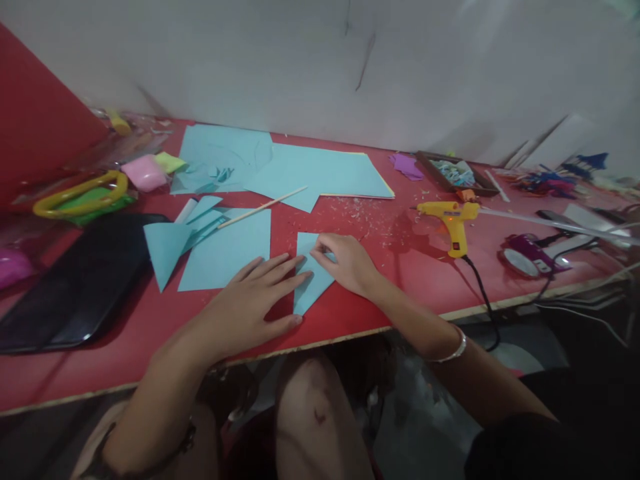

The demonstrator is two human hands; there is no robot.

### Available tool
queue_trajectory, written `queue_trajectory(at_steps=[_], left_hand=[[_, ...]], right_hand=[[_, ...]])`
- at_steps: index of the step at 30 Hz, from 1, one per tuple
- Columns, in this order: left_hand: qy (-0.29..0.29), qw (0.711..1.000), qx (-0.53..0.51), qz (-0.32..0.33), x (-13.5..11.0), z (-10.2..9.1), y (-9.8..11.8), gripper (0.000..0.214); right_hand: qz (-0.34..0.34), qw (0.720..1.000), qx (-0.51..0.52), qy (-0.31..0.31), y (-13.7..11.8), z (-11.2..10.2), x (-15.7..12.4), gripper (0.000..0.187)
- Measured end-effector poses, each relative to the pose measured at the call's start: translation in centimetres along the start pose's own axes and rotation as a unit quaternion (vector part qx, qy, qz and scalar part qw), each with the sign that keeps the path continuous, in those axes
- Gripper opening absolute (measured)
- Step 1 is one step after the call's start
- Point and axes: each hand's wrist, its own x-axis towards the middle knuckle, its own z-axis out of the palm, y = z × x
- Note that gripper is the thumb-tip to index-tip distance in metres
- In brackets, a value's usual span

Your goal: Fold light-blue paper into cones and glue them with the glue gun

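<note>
A small piece of light blue paper [307,293] lies on the red table near its front edge, with a slanted lower right side. My left hand [250,300] is spread flat, palm down, its fingertips resting on the paper's left edge. Curled at the paper's upper right, my right hand [345,260] pinches or presses it with thumb and fingers together; the exact grip is partly hidden. Left of it, a larger light blue sheet [200,270] lies partly under my left hand. A paper cone [167,247] and a thin wooden stick [265,207] rest by that sheet.
A yellow glue gun [453,220] stands to the right, its black cord [481,293] hanging over the edge. Blue sheets [320,170] lie at the back, near a tray of scraps [455,175]. A dark glossy case [80,287] sits left; a purple device [535,255] lies far right.
</note>
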Motion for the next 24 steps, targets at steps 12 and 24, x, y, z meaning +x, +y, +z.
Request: queue_trajectory(at_steps=[12, 24], left_hand=[[-0.040, 0.999, -0.034, -0.012, 0.0, -0.5, -0.2, 0.063], [-0.048, 0.998, -0.037, -0.012, 0.1, -0.9, 0.1, 0.062]], right_hand=[[-0.201, 0.978, 0.012, -0.053, -3.5, -3.1, -5.9, 0.027], [-0.175, 0.980, -0.052, -0.075, -2.9, -2.5, -6.7, 0.032]])
